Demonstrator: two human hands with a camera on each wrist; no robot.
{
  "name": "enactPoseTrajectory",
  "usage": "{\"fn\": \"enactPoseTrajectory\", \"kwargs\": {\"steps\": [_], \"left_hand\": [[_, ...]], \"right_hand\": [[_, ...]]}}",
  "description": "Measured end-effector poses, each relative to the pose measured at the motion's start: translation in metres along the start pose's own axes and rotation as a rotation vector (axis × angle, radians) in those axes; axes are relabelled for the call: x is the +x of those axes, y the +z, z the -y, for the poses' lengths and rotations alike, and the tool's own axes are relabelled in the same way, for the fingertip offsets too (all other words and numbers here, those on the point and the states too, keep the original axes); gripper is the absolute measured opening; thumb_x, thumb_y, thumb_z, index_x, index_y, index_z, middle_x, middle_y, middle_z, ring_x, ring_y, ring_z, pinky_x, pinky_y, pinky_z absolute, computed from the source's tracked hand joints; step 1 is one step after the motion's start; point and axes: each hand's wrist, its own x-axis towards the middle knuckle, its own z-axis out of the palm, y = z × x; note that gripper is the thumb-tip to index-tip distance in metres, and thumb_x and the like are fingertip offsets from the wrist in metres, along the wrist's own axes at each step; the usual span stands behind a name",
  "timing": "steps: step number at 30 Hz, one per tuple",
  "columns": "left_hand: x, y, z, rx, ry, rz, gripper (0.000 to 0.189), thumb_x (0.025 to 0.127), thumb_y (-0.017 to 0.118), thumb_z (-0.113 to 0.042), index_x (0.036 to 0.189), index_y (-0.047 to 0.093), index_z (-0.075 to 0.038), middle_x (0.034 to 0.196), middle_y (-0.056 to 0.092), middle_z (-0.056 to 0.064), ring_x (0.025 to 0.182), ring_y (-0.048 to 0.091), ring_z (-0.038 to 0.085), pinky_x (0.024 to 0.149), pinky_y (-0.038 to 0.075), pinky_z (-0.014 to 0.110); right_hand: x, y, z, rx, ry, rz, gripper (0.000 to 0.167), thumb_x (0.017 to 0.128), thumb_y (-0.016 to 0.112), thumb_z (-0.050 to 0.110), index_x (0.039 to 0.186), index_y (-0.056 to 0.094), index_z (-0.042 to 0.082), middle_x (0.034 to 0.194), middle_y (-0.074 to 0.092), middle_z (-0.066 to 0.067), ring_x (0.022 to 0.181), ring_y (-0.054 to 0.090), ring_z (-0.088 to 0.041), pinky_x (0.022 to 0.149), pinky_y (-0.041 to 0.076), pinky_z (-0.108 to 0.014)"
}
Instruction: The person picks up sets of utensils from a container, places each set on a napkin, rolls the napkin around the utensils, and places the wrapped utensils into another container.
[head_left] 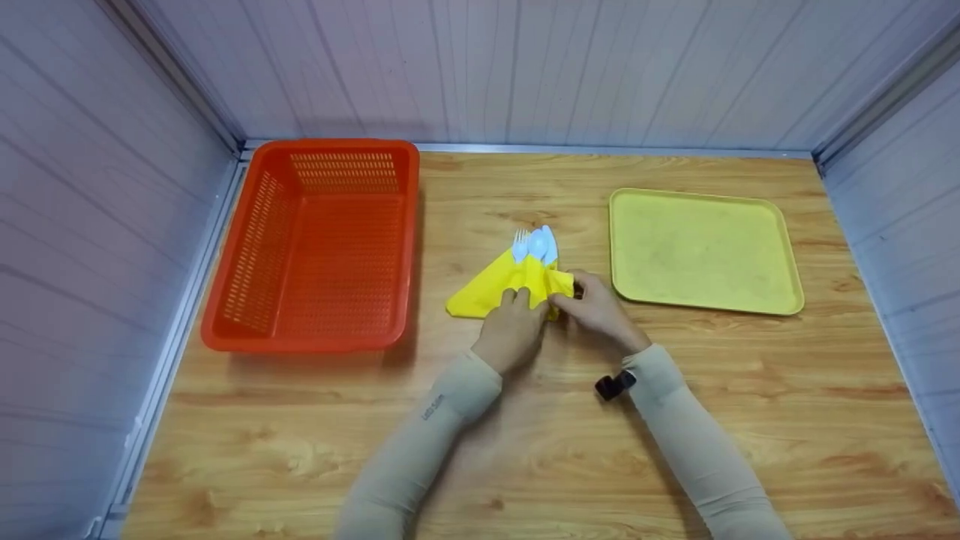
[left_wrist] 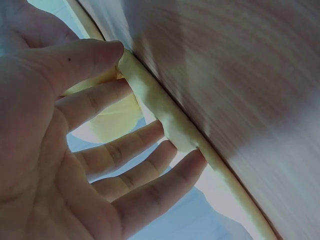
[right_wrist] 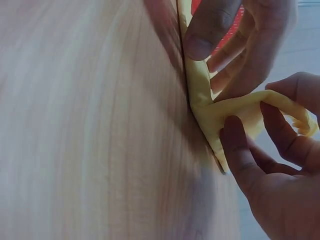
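Observation:
A yellow cloth napkin lies folded to a point on the table. A pale plastic fork, a spoon and a knife stick out of its far side, their lower parts covered by the cloth. My left hand presses on the napkin's near part, its fingers spread and fairly straight in the left wrist view. On the right side, my right hand pinches a lifted flap of the napkin between thumb and fingers, close beside the left hand.
An orange-red plastic basket stands to the left of the napkin. To the right lies a yellow-green rectangular tray. Pale panel walls enclose the wooden table at the back and both sides.

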Motion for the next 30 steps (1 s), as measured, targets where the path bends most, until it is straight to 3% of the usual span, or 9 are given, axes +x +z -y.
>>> {"fn": "enactPoseTrajectory", "kwargs": {"steps": [6,13,17,21,25,30], "left_hand": [[0.001,0.001,-0.001,-0.031,0.002,0.007,0.032,0.106,0.049,-0.027,0.132,0.064,-0.017,0.116,0.057,0.013,0.102,0.054,0.028,0.067,0.057,0.034],[0.0,0.002,0.001,-0.046,0.002,0.037,0.032,0.105,0.05,-0.027,0.133,0.064,-0.017,0.119,0.055,0.014,0.106,0.052,0.028,0.07,0.058,0.037],[-0.002,0.002,0.005,-0.049,0.017,0.04,0.033,0.103,0.054,-0.029,0.131,0.065,-0.014,0.12,0.054,0.014,0.107,0.052,0.028,0.072,0.057,0.036],[-0.003,0.003,0.008,-0.059,0.04,0.053,0.039,0.101,0.057,-0.032,0.135,0.062,-0.014,0.126,0.053,0.015,0.112,0.05,0.03,0.075,0.056,0.036],[-0.005,0.002,0.01,-0.077,0.062,0.077,0.045,0.1,0.057,-0.033,0.14,0.057,-0.012,0.135,0.049,0.017,0.117,0.048,0.031,0.08,0.056,0.038],[-0.007,0.0,0.014,-0.127,0.088,0.101,0.047,0.1,0.058,-0.034,0.14,0.055,-0.01,0.14,0.047,0.017,0.123,0.046,0.033,0.092,0.052,0.042]], "right_hand": [[0.014,0.003,-0.039,-0.034,0.005,0.006,0.033,0.096,0.065,0.012,0.122,0.063,-0.007,0.107,0.068,-0.016,0.092,0.059,-0.021,0.08,0.049,-0.026],[0.016,0.004,-0.037,-0.114,-0.007,0.016,0.031,0.095,0.065,0.018,0.12,0.065,-0.002,0.108,0.069,-0.012,0.095,0.061,-0.022,0.085,0.049,-0.035],[0.016,0.008,-0.031,-0.173,-0.016,0.023,0.026,0.097,0.066,0.028,0.107,0.067,0.004,0.102,0.067,-0.009,0.096,0.063,-0.023,0.085,0.051,-0.039],[0.016,0.011,-0.028,-0.205,-0.025,0.009,0.035,0.096,0.066,0.043,0.09,0.063,0.009,0.095,0.065,-0.006,0.096,0.063,-0.022,0.086,0.05,-0.041],[0.017,0.014,-0.028,-0.222,-0.026,-0.012,0.04,0.097,0.06,0.051,0.09,0.068,0.012,0.095,0.065,-0.004,0.096,0.062,-0.021,0.088,0.048,-0.041],[0.017,0.017,-0.028,-0.255,-0.049,-0.041,0.042,0.106,0.048,0.039,0.086,0.068,0.008,0.09,0.062,-0.007,0.088,0.057,-0.024,0.082,0.046,-0.042]]}}
